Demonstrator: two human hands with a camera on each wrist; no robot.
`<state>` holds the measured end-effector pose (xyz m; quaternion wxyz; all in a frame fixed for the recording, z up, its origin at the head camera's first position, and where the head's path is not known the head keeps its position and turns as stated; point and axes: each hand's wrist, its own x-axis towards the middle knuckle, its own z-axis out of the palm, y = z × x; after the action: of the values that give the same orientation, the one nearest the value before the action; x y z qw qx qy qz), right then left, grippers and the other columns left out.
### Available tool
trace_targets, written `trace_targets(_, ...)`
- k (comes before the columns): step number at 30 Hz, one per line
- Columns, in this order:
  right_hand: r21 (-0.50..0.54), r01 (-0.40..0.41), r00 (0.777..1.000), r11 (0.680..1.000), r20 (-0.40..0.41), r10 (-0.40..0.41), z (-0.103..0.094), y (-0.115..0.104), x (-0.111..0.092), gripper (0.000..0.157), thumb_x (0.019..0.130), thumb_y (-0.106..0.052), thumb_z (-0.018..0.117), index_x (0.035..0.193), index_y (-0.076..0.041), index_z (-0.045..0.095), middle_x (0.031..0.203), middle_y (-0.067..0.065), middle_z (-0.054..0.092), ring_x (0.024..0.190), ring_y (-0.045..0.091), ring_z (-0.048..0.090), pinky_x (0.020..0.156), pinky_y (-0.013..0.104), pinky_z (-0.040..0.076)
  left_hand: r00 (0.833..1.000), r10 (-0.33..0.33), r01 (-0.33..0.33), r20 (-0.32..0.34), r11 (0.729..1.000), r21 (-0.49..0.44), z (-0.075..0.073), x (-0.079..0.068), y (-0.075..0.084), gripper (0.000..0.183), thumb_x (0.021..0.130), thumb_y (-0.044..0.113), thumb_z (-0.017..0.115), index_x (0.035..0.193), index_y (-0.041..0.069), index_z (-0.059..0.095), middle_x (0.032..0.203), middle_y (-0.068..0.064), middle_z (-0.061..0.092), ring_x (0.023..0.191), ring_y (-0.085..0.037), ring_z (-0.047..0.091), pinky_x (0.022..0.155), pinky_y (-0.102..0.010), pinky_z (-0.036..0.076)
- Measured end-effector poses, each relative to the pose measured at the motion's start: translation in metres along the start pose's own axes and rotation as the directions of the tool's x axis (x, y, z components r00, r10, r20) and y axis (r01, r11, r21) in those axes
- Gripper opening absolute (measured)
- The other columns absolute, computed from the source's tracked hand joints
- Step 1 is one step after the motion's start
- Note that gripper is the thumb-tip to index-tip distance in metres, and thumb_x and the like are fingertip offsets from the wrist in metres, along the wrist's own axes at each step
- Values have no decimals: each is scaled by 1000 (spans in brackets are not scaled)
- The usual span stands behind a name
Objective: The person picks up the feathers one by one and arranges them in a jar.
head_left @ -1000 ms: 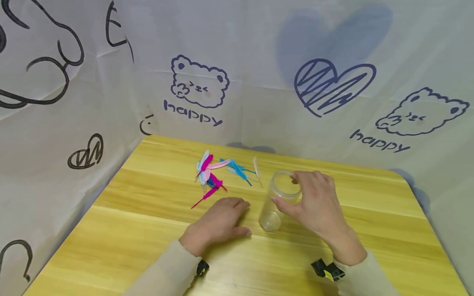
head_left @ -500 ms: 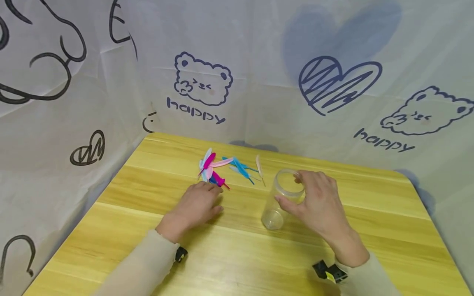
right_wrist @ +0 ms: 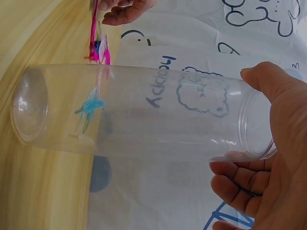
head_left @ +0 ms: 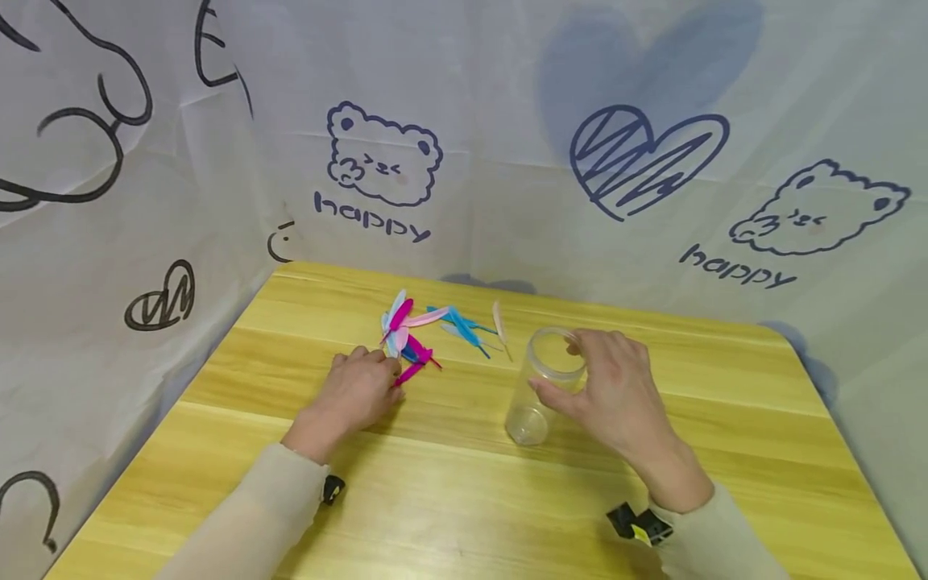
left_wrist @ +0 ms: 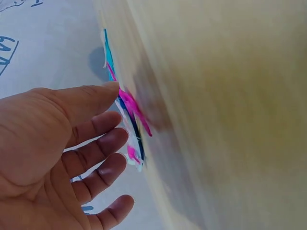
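Observation:
In the head view, a loose pile of feathers [head_left: 396, 324] in pink, magenta, pale blue and dark blue lies on the table. My left hand [head_left: 354, 387] hovers at its near left side. The fingertips are right beside a magenta feather [head_left: 410, 373], whose lower end the hand hides. The left wrist view shows the thumb [left_wrist: 91, 100] near the magenta feather and the fingers loosely bent and spread. My right hand [head_left: 616, 399] grips a clear plastic jar [head_left: 528, 403] around its uncovered rim. Tilted slightly toward that hand, the jar holds nothing visible.
Blue feathers [head_left: 464, 326] and a cream feather [head_left: 500, 326] lie between the pile and the jar. The wood-grain table [head_left: 449, 507] is bordered at the back and left by a white cloth [head_left: 493, 201] with drawings.
My left hand has moved left and away from me, from near the jar to the magenta feather. My right hand keeps its grip on the jar, nearly unmoved.

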<state>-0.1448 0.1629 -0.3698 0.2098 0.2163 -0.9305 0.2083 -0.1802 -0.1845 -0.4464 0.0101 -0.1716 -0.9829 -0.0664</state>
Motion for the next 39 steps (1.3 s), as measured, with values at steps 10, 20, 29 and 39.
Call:
trace_targets(10,-11,7,1000,1000,0,-7,0,-1,0,65,78,-48,90,116,-3,62,102,11,70,97,35,64,95,60,42,1000,18,-18,6,1000,10,7,-3,-1,20,96,29,79,105,12,74,96,-2,69,90,-25,56,79,-48,46)
trace_targets(20,-16,20,1000,1000,-18,-21,2,1,-4,66,76,-47,91,116,-4,62,102,11,69,97,35,64,94,59,42,980,199,-199,14,980,24,15,-2,1,19,102,13,70,117,20,80,119,-3,75,109,-28,63,93,-57,54)
trace_targets(29,-18,10,1000,1000,-8,-10,-1,0,-1,62,77,-43,92,114,-3,63,101,11,69,94,34,63,93,58,42,961,278,-277,-9,959,54,5,6,10,15,97,9,74,108,18,80,106,0,76,106,-27,63,91,-53,53)
trace_targets(39,-7,-34,998,999,49,35,-7,-1,4,64,78,-48,91,115,-4,62,102,10,68,97,34,63,96,59,40,951,284,-299,119,945,135,-2,19,22,7,99,14,74,103,18,77,108,-3,73,105,-28,58,98,-55,49)
